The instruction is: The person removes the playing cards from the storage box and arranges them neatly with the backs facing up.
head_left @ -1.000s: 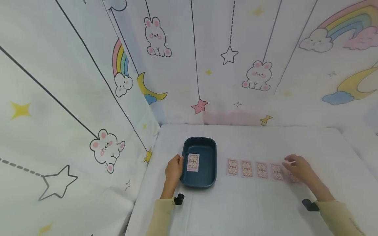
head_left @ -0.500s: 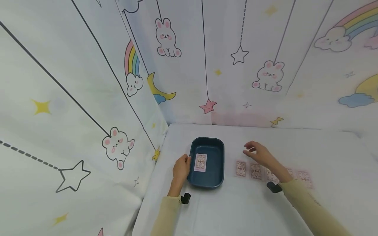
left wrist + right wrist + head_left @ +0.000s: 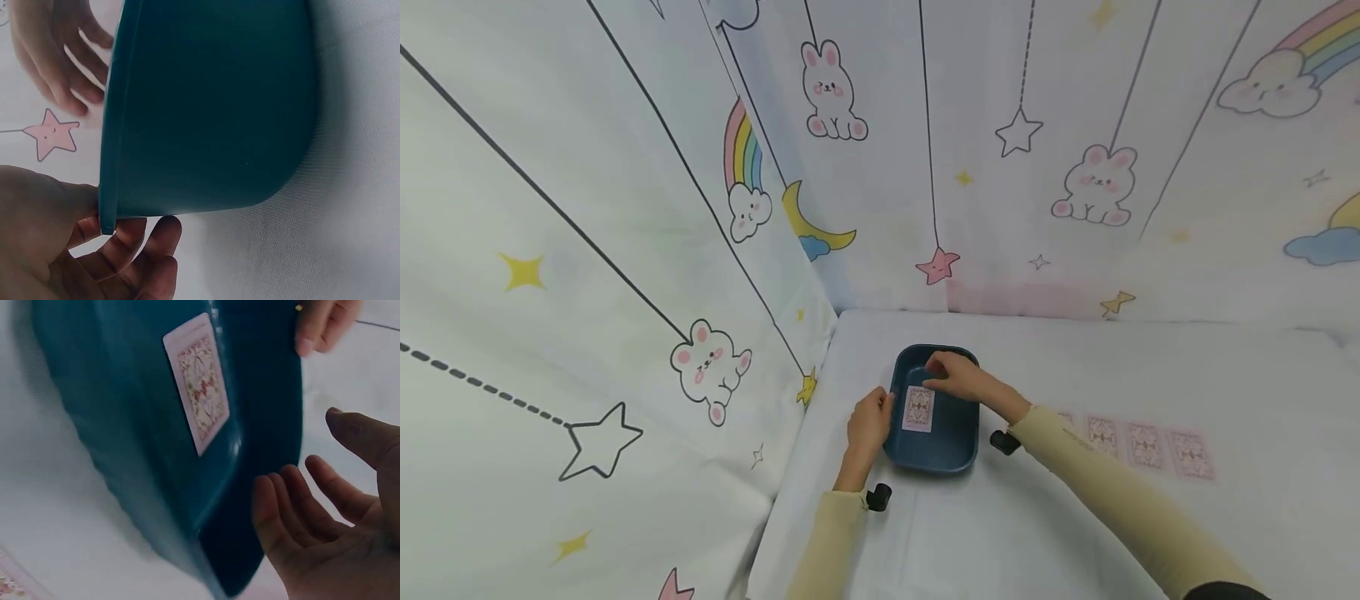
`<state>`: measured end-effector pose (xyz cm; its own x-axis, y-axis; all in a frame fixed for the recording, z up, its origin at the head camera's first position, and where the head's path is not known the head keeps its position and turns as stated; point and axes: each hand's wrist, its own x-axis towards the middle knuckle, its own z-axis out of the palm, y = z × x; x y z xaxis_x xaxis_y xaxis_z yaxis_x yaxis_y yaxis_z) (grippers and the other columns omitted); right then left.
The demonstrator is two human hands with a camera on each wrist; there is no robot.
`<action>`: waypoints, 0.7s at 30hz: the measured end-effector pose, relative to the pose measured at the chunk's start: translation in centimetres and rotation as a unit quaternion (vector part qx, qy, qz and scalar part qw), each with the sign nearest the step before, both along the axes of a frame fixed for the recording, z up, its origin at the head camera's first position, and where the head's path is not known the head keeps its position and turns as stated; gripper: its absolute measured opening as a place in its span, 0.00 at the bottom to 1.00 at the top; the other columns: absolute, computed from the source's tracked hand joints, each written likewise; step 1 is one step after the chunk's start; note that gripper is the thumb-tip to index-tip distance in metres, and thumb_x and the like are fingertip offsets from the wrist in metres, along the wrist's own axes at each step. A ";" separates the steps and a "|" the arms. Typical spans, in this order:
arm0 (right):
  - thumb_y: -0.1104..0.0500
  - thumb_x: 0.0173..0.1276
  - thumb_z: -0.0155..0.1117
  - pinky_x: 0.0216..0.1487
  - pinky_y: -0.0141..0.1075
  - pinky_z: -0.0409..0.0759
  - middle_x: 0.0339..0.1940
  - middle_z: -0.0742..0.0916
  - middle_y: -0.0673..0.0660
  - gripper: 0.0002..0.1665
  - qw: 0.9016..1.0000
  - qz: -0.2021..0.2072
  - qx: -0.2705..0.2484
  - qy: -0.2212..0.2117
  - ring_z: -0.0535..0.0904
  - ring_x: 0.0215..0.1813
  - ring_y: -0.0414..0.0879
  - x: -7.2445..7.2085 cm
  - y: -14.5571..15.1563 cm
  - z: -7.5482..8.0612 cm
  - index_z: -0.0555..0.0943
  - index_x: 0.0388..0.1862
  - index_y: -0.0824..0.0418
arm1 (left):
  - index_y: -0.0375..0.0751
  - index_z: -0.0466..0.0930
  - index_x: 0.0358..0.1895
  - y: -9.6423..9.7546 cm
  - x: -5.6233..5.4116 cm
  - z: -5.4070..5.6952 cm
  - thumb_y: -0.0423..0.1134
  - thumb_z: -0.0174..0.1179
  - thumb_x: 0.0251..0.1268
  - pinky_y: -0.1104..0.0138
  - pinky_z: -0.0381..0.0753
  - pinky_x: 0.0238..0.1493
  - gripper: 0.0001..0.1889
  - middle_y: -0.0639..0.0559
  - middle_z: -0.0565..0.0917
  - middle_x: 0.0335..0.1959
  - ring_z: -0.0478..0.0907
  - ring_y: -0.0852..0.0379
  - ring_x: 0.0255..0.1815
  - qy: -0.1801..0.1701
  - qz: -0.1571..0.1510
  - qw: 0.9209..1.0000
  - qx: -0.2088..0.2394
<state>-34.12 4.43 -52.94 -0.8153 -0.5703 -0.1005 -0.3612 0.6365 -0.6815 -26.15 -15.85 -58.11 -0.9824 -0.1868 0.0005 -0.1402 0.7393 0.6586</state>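
A dark blue-green tray (image 3: 953,437) stands on the white cloth. One playing card (image 3: 918,409) lies in it with its patterned red back up, seen closer as the card (image 3: 200,387) in the right wrist view. My left hand (image 3: 867,427) grips the tray's left rim; the left wrist view has its thumb at the rim and its fingers (image 3: 131,250) along the outer wall. Over the far right part of the tray hovers my right hand (image 3: 964,379), fingers loosely bent. Between its thumb and fingers (image 3: 294,500) nothing shows in the right wrist view.
To the right of the tray, a row of cards lies back up, among them one card (image 3: 1145,446) and the rightmost card (image 3: 1190,454). My right sleeve (image 3: 1120,500) covers the row's left end. A patterned cloth wall (image 3: 1022,283) rises behind the table.
My right hand has swept left from the right end of the card row to over the tray. My left hand stays on the rim, and the view has turned slightly right.
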 end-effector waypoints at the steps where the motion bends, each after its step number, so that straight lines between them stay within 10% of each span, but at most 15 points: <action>1: 0.54 0.71 0.67 0.59 0.49 0.79 0.54 0.84 0.66 0.23 1.000 0.010 0.014 -0.001 0.82 0.55 0.55 -0.2 -0.7 -0.2 0.77 0.57 0.68 | 0.42 0.73 0.30 0.0 0.0 0.1 0.44 0.53 0.78 0.65 0.61 0.21 0.15 0.50 0.72 0.20 0.68 0.56 0.20 0.001 0.001 1.000 0.001; 10: 0.46 0.61 0.77 0.67 0.57 0.72 0.66 0.74 0.72 0.50 0.978 0.025 0.203 -0.047 0.73 0.67 0.66 -0.7 -4.2 -1.8 0.65 0.71 0.70 | 0.43 0.72 0.28 0.0 0.0 0.3 0.44 0.54 0.77 0.65 0.60 0.20 0.15 0.52 0.72 0.20 0.66 0.57 0.19 0.004 -0.008 1.000 0.000; 21: 0.45 0.49 0.84 0.67 0.60 0.70 0.71 0.67 0.75 0.63 0.964 -0.003 0.264 -0.026 0.64 0.71 0.70 -0.5 -5.9 -3.3 0.59 0.74 0.68 | 0.44 0.72 0.28 -0.1 0.1 0.6 0.44 0.54 0.77 0.65 0.60 0.20 0.15 0.52 0.71 0.20 0.66 0.57 0.18 0.005 -0.007 1.000 -0.001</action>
